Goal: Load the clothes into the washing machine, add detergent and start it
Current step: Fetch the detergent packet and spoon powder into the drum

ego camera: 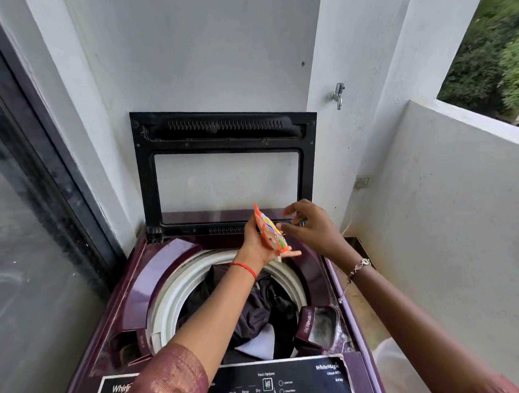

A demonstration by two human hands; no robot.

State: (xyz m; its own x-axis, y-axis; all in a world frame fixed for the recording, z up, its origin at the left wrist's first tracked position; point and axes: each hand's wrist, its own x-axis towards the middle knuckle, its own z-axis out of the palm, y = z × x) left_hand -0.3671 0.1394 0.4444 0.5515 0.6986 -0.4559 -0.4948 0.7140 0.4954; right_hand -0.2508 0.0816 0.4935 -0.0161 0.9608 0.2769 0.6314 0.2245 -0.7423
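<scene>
A maroon top-load washing machine stands with its black-framed lid raised against the wall. Dark clothes and a pale garment lie inside the white drum. My left hand holds a small orange detergent sachet above the drum's far rim. My right hand hovers just right of the sachet, fingers spread, its fingertips close to the packet's edge. The detergent tray at the drum's front right is open. The control panel runs along the near edge.
A dark glass sliding door is on the left. A metal tap juts from the pillar above the machine's right side. A low white balcony wall runs along the right, with a wall switch near the corner.
</scene>
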